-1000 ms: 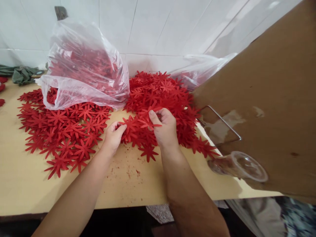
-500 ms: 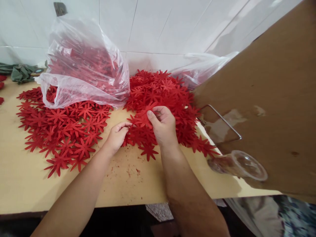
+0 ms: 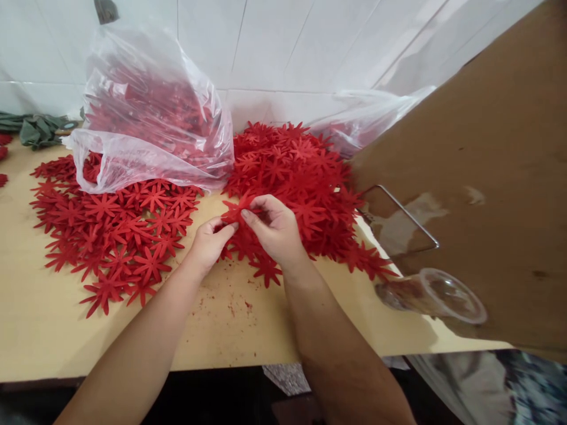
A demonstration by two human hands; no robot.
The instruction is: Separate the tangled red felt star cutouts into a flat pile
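Between my hands is a red flower-shaped cutout with several narrow petals. My right hand pinches its right side between thumb and fingers. At its lower left edge, the thumb and fingers of my left hand close on a petal. Both hands are just in front of a heap of the same red cutouts, and part of that heap is hidden by my right hand. A second spread of red cutouts lies on the table to the left.
A clear plastic bag full of red pieces rests on the left spread. Another plastic bag is behind the heap. At the right are a brown board with a metal wire handle and a clear plastic cup on its side. Crumbs dot the table.
My right hand has moved left with a red cutout, bringing it to my left hand. My left hand's thumb and fingers now meet the cutout's edge.
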